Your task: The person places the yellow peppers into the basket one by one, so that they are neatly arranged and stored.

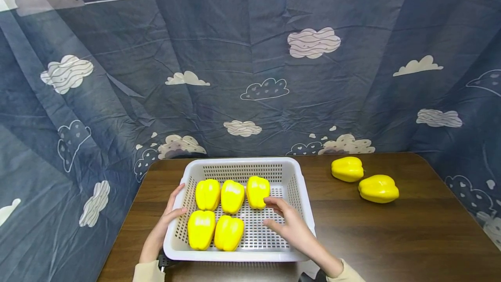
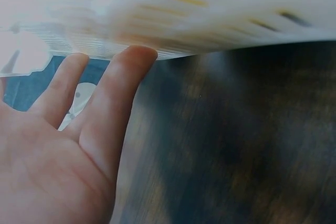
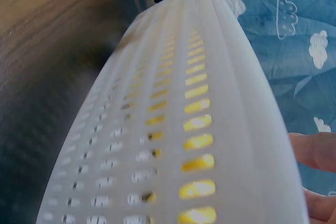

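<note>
A white slotted plastic basket (image 1: 242,256) holds several yellow bell peppers in two rows. My left hand (image 1: 166,223) rests against the basket's left side, fingers and thumb extended at the rim. Up close in the left wrist view, the fingertips of the left hand (image 2: 68,140) touch the basket wall (image 2: 273,3). Over the right part of the basket is my right hand (image 1: 289,225), fingers loosely bent and holding nothing. Its fingertips are beside the rear right bell pepper (image 1: 257,191); whether they touch it I cannot tell. The right wrist view mostly shows the basket's slotted outer wall (image 3: 226,129).
Two more yellow bell peppers, one farther back (image 1: 347,169) and one nearer (image 1: 378,189), lie on the brown wooden table (image 1: 391,238) right of the basket. A dark blue cloud-patterned curtain (image 1: 219,47) hangs behind the table and along its sides.
</note>
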Demonstrator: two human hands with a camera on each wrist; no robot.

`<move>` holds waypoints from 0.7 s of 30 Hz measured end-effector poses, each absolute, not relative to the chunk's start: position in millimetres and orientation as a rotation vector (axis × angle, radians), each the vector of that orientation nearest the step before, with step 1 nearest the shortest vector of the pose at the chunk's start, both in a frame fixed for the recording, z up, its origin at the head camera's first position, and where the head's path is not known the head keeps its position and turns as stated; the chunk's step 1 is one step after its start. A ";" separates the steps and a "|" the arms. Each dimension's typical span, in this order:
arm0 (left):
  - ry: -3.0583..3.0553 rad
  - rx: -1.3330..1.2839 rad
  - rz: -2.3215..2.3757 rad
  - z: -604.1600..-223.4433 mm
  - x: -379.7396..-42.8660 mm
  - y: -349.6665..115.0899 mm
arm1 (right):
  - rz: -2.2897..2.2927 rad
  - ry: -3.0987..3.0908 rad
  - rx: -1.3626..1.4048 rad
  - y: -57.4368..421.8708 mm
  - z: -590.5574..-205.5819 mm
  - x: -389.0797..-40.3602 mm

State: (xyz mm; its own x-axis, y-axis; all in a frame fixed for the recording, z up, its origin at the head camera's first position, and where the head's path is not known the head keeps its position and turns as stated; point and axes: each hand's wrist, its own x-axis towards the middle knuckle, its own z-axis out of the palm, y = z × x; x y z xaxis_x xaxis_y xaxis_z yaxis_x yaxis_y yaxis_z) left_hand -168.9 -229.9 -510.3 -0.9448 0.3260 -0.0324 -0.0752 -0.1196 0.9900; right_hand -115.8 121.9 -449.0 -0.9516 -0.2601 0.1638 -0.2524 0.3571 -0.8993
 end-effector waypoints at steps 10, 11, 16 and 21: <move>1.878 0.266 2.156 -510.3 -170.4 -230.0 | -1.818 2.618 -0.408 139.8 -445.3 -120.7; 1.881 0.265 2.155 -510.2 -170.2 -230.0 | -1.820 2.629 -0.392 142.3 -444.9 -121.1; 1.874 0.267 2.145 -510.0 -169.1 -230.4 | -1.828 2.681 -0.365 157.3 -444.5 -123.1; 1.884 0.259 2.143 -509.7 -168.5 -229.9 | -1.869 2.715 -0.381 173.3 -445.8 -124.7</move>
